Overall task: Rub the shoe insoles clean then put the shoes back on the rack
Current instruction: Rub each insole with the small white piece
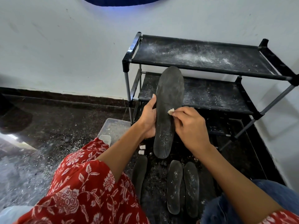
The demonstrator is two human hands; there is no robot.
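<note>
My left hand (148, 118) grips a long dark grey insole (169, 97) by its left edge and holds it upright in front of the black shoe rack (202, 68). My right hand (189, 125) pinches a small pale eraser-like lump (171, 111) against the insole's right side. White specks dot the insole's lower half. Three more dark insoles lie on the floor below: one at the left (140, 173), two side by side (174, 186) (191, 189). No shoes are in view.
The rack's two fabric shelves are dusted with white powder. A clear plastic tub (113, 130) and two small white caps (142, 149) sit on the dark speckled floor left of the rack. White wall stands behind. My legs, in red floral cloth and blue denim, fill the foreground.
</note>
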